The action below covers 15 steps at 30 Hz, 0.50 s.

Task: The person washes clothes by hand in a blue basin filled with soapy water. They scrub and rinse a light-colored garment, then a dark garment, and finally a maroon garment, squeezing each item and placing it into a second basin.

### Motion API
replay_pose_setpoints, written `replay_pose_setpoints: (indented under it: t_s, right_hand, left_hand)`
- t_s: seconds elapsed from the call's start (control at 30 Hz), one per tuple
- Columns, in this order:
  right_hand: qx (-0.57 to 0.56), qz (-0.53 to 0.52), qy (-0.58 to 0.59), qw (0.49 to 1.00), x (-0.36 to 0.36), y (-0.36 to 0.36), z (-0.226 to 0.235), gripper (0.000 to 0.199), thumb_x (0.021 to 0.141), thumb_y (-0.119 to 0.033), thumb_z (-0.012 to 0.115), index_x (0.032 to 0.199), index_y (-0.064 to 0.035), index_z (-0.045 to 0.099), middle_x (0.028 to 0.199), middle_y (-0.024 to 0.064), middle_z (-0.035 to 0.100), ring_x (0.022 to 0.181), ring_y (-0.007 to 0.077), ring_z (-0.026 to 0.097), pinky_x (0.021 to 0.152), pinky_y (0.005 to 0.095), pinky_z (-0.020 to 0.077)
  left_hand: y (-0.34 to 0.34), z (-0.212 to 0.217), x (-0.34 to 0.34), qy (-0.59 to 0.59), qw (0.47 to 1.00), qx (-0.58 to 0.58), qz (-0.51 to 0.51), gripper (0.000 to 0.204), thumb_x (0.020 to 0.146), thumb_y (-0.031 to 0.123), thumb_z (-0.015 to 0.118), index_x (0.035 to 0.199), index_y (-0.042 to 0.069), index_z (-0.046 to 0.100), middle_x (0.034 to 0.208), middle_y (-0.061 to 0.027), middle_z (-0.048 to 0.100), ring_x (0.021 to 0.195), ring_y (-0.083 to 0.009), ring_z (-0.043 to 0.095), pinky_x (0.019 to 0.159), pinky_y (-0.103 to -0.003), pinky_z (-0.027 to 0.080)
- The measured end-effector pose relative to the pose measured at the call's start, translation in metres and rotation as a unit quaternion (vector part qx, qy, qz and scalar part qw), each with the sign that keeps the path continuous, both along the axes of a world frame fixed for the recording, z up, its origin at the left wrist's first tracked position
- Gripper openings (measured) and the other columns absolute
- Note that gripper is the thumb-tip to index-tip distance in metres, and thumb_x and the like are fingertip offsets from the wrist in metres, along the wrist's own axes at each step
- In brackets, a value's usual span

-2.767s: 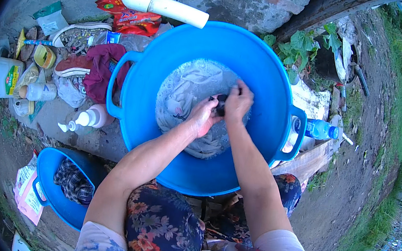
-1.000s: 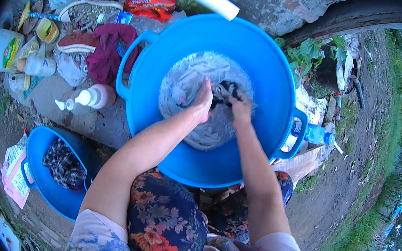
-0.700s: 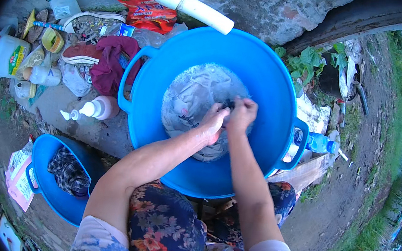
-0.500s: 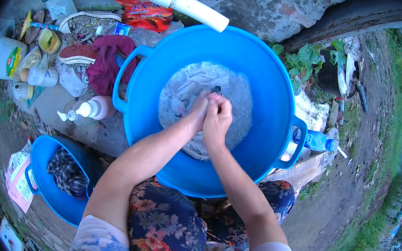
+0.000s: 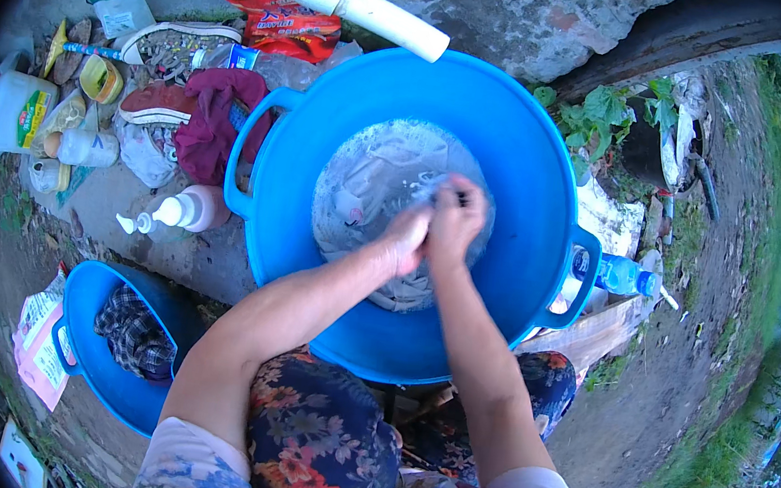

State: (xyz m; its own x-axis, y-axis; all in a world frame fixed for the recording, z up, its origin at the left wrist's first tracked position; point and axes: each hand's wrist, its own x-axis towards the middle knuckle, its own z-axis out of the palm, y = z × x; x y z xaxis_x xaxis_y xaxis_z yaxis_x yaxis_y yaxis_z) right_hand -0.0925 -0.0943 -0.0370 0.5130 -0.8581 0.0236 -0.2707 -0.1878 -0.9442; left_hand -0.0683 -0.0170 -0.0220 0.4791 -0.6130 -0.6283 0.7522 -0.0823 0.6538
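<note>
Currently both hands, left (image 5: 405, 241) and right (image 5: 456, 223), press together, gripping the wet cloth (image 5: 369, 183) inside the blue tub (image 5: 537, 164); vigorous rubbing could slop water over its rim.

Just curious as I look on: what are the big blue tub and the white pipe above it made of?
The big blue tub looks like moulded plastic: even colour, smooth slightly glossy wall, handles formed in one piece. The white pipe seems to be rigid plastic too, probably drain pipe, with a smooth matte surface and a moulded elbow.
</note>
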Motion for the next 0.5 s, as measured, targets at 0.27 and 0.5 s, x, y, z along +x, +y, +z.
replay_pose_setpoints:
  t_s: [0.27, 0.5]
  right_hand:
    - [-0.034, 0.094, 0.005, 0.995, -0.016, 0.065, 0.049, 0.010, 0.077, -0.005, 0.060, 0.086, -0.0053, 0.064, 0.094, 0.0148, 0.060, 0.089, 0.0257, 0.058, 0.080, 0.0334, 0.0455]
    - [0.138, 0.030, -0.047, 0.989, 0.014, 0.042, 0.036, 0.011, 0.080, -0.009, 0.061, 0.089, -0.0027, 0.064, 0.092, 0.0135, 0.061, 0.090, 0.0219, 0.058, 0.079, 0.0350, 0.0460]
  left_hand:
    - [0.011, 0.002, 0.023, 0.202, 0.967, -0.116, 0.100, 0.024, 0.091, 0.034, 0.049, 0.099, 0.012, 0.053, 0.095, -0.0057, 0.056, 0.087, -0.0168, 0.055, 0.074, -0.033, 0.047]
    - [0.009, -0.013, 0.027, 0.168, 0.970, -0.140, 0.106, 0.025, 0.091, 0.028, 0.049, 0.104, 0.007, 0.052, 0.090, -0.0061, 0.055, 0.078, -0.0138, 0.054, 0.067, -0.031, 0.047]
